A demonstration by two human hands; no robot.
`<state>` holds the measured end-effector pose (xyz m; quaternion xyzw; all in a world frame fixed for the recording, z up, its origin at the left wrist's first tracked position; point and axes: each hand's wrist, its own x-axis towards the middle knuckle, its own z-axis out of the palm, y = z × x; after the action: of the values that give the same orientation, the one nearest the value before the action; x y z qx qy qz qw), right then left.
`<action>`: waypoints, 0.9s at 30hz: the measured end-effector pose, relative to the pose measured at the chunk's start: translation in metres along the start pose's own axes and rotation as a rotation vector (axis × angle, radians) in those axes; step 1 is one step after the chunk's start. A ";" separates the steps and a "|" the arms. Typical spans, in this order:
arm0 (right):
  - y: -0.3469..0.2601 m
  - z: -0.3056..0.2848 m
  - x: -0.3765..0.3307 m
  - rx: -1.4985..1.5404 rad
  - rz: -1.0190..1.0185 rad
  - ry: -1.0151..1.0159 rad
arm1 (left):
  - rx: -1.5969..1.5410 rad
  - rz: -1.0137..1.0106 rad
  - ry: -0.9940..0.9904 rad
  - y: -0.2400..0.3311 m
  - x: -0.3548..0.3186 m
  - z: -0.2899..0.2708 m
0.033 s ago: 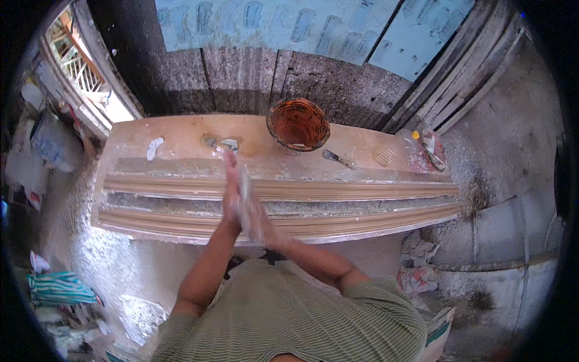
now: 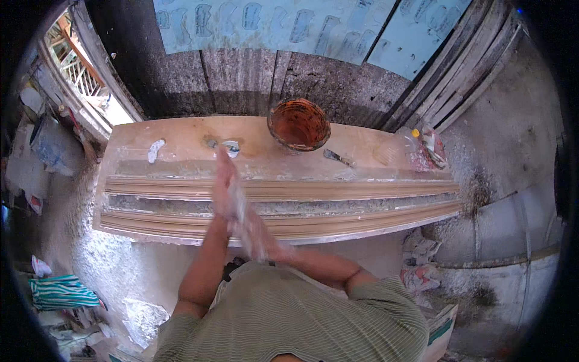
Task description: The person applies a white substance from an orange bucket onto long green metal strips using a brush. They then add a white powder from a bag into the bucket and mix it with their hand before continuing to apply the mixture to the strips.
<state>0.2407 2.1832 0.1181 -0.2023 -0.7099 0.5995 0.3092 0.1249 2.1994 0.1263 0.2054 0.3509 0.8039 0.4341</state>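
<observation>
My left hand point(image 2: 223, 190) and my right hand point(image 2: 252, 229) meet palm to palm above the near part of the workbench point(image 2: 193, 130). Fingers on the left are stretched out and point away from me; the right hand is smeared by motion, with a whitish coating on it. I cannot make out anything held between the palms. Beneath them run two long brown wooden mouldings point(image 2: 338, 191) point(image 2: 338, 224), lying side by side along the bench. Just past my fingertips is a small tool with a whitish blade point(image 2: 230, 148).
An orange, paste-stained bucket point(image 2: 298, 123) stands at the bench's back. Right of it lies a putty knife point(image 2: 339, 158), then a plastic bag point(image 2: 431, 151). A white scrap point(image 2: 155, 151) lies at left. Behind rises a blue-and-grey wall point(image 2: 241, 72). A striped cloth point(image 2: 63, 292) is at lower left.
Both hands have shifted slightly nearer to me and to the left, still pressed together and sliding against each other. Bench items stay where they were.
</observation>
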 end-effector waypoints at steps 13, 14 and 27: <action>-0.037 0.053 0.053 0.265 -0.061 -0.245 | -0.300 -0.020 -0.156 0.079 -0.038 -0.036; -0.031 0.058 0.061 0.600 0.092 -0.236 | -0.364 -0.030 0.068 0.091 -0.047 -0.003; 0.026 -0.079 0.132 -0.634 -0.022 0.328 | -0.437 0.217 0.202 0.098 -0.038 -0.134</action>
<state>0.1967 2.3322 0.1259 -0.3742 -0.8036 0.3058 0.3474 0.0060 2.0790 0.1090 0.0619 0.1862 0.9189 0.3423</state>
